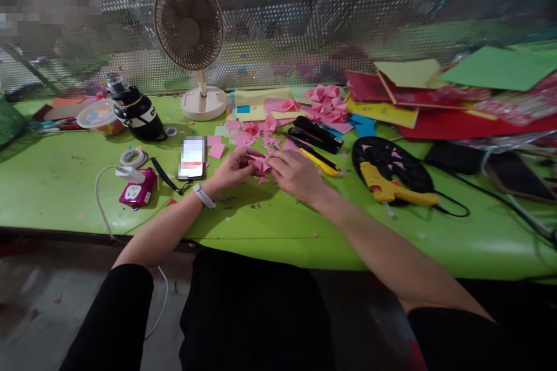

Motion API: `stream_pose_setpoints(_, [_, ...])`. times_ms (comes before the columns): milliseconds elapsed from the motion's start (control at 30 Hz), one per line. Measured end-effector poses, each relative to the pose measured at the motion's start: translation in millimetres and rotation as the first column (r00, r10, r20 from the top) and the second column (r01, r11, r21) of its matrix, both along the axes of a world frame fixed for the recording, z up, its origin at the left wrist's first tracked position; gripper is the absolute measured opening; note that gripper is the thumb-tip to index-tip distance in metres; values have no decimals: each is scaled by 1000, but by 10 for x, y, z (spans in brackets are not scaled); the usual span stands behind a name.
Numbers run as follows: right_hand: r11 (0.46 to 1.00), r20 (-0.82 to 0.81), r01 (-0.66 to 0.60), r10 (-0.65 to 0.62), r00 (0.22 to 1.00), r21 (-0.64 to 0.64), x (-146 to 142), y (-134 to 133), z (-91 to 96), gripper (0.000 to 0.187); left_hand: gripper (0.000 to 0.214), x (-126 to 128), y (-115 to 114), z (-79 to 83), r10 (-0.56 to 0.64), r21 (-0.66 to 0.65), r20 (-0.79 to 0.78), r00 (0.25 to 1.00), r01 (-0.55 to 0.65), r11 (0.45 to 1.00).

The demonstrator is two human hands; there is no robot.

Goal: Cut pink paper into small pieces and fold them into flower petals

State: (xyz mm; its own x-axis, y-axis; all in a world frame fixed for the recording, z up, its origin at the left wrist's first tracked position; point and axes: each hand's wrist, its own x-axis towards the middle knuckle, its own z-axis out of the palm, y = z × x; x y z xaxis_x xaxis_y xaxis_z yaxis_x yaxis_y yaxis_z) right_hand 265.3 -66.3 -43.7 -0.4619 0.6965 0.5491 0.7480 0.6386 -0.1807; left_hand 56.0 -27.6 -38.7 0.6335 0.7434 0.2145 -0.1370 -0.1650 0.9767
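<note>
Between my two hands, just above the green table, is a folded pink paper piece (260, 163). My left hand (237, 168) pinches its left side, a white band around the wrist. On the right side, the fingers of my right hand (292, 173) are closed on the same paper. Fine detail of the folds is too small to make out. Loose pink paper scraps and folded pieces (251, 129) lie just beyond my hands. A heap of pink folded paper flowers (324, 101) sits farther back. Close to my right hand are a yellow cutter knife (321, 161) and a black stapler (317, 134).
A phone (192, 157), a purple power adapter (138, 188) and a tape roll (133, 157) lie left. Behind stand a black bottle (136, 110) and a fan (203, 102). Rightward are a yellow glue gun (387, 185) on a black tray (357, 153), cables and stacked coloured paper (500, 72).
</note>
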Motion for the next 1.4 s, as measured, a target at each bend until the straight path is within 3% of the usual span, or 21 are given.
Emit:
stream_pose_setpoints(267, [990, -9, 50, -50, 999, 133, -33, -10, 0, 19, 22, 25, -34, 11, 84, 52, -15, 996, -84, 995])
stream_pose_setpoints(567, [972, 149, 40, -76, 986, 234, -78, -49, 31, 28, 22, 35, -50, 30, 65, 84, -8, 998, -64, 994])
stream_pose_setpoints(833, [964, 107, 77, -107, 989, 254, -94, -46, 10, 30, 16, 63, -95, 23, 190, 276, -58, 980, -168, 946])
stream_pose_setpoints(1267, [935, -35, 92, -85, 996, 342, -99, -95, 28, 25, 32, 103, -128, 40, 150, -20, 50, 987, -149, 989])
stream_pose_setpoints(1400, [945, -91, 81, -54, 994, 318, -85, -110, 36, 31, 34, 111, -145, 59, 119, -71, 111, 987, -112, 991])
